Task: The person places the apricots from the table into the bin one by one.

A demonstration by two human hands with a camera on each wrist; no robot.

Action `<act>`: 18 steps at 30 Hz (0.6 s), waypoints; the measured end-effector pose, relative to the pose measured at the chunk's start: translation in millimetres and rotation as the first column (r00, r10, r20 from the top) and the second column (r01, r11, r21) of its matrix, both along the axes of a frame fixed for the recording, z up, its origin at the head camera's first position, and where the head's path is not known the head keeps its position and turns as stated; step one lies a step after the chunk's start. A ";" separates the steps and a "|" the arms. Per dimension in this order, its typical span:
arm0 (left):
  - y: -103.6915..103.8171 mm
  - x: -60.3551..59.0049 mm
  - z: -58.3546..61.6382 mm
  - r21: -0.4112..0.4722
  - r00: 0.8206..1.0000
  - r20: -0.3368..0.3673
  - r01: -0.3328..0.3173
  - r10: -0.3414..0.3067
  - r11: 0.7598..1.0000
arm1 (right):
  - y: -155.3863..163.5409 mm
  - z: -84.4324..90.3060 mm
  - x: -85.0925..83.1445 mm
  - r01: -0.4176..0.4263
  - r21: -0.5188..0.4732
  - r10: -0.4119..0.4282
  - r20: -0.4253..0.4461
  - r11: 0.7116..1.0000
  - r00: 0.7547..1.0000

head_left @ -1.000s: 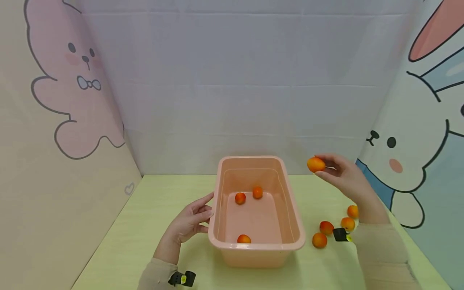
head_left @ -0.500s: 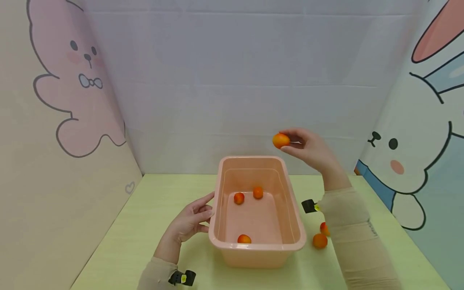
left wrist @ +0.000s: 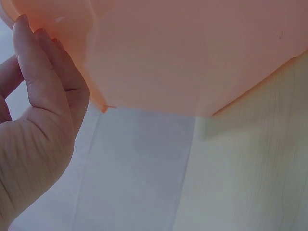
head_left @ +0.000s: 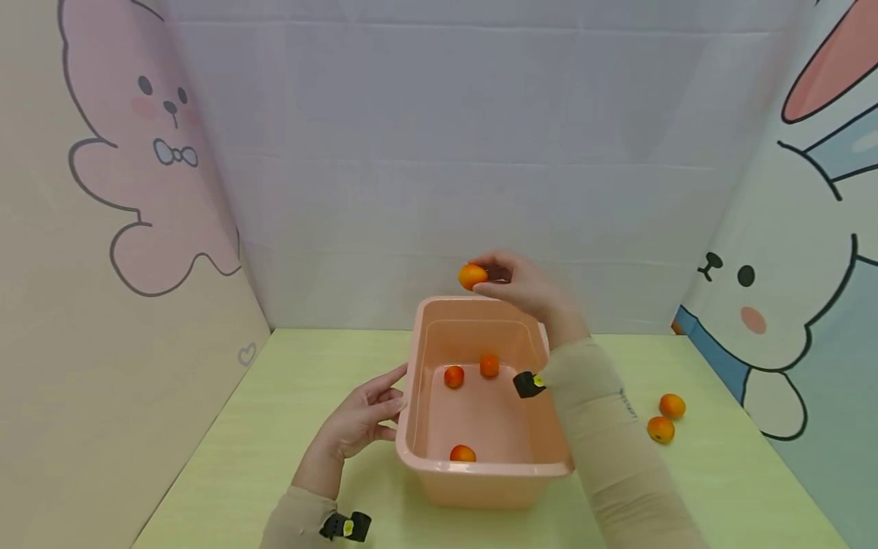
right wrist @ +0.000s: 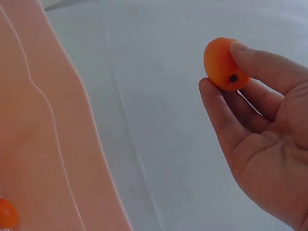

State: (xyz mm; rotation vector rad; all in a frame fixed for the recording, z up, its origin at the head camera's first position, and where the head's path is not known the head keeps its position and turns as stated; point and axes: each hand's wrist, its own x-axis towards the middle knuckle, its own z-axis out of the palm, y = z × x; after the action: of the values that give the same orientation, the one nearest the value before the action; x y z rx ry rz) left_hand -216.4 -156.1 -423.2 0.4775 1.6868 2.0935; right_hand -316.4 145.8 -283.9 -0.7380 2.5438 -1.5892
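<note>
My left hand point(head_left: 361, 421) rests with straight, relaxed fingers point(left wrist: 41, 72) against the left outer wall of the peach-pink rectangular plastic tub point(head_left: 411, 396), apparently to steady it on the pale green table point(head_left: 261, 427). Inside the tub lie 3 small round orange fruits point(head_left: 454, 376): 2 near the far end, 1 by the near wall. Above the tub's far rim, my right hand point(head_left: 524, 286) pinches a 4th small orange fruit point(head_left: 472, 275) between thumb and fingertips point(right wrist: 250, 60), clear of the rim. Further right, 2 loose orange fruits point(head_left: 666, 418) sit together on the table, well apart from the tub.
</note>
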 end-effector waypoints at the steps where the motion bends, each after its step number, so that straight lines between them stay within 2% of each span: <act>1: 0.1 0.1 -0.2 0.001 1.000 0.001 0.000 0.000 1.000 | -3.8 -3.1 -2.1 -0.008 -0.008 0.008 0.016 1.000 1.000; 9: 0.4 -0.8 -2.3 0.000 1.000 0.000 0.001 -0.001 1.000 | -22.6 -30.5 -16.7 -0.036 -0.001 0.036 0.066 0.999 0.997; 11: 0.2 -1.1 -2.9 0.000 1.000 -0.001 0.002 -0.002 1.000 | -25.6 -36.9 -17.9 -0.025 -0.017 0.027 0.122 1.000 0.992; 13: 0.0 -1.4 -3.4 -0.002 1.000 -0.002 0.001 -0.001 1.000 | -27.7 -43.2 -17.9 -0.009 -0.059 0.022 0.224 0.998 0.974; 15: -0.1 -1.4 -3.7 -0.003 1.000 -0.002 0.000 0.000 1.000 | -29.0 -49.8 -18.0 0.009 -0.116 0.029 0.328 0.993 0.944; 17: -0.1 -1.4 -3.7 -0.004 1.000 -0.002 -0.002 0.002 1.000 | -29.7 -56.5 -19.2 0.025 -0.153 0.037 0.388 0.988 0.921; 18: 0.0 -1.3 -3.5 -0.005 1.000 -0.002 -0.003 0.003 1.000 | -30.1 -59.6 -20.4 0.025 -0.156 0.038 0.393 0.987 0.919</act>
State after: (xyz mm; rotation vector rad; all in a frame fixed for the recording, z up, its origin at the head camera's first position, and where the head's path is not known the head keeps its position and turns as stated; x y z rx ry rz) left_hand -217.7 -156.1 -426.7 0.4755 1.6948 2.0907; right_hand -336.8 115.7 -343.5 -0.3811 2.1453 -1.7446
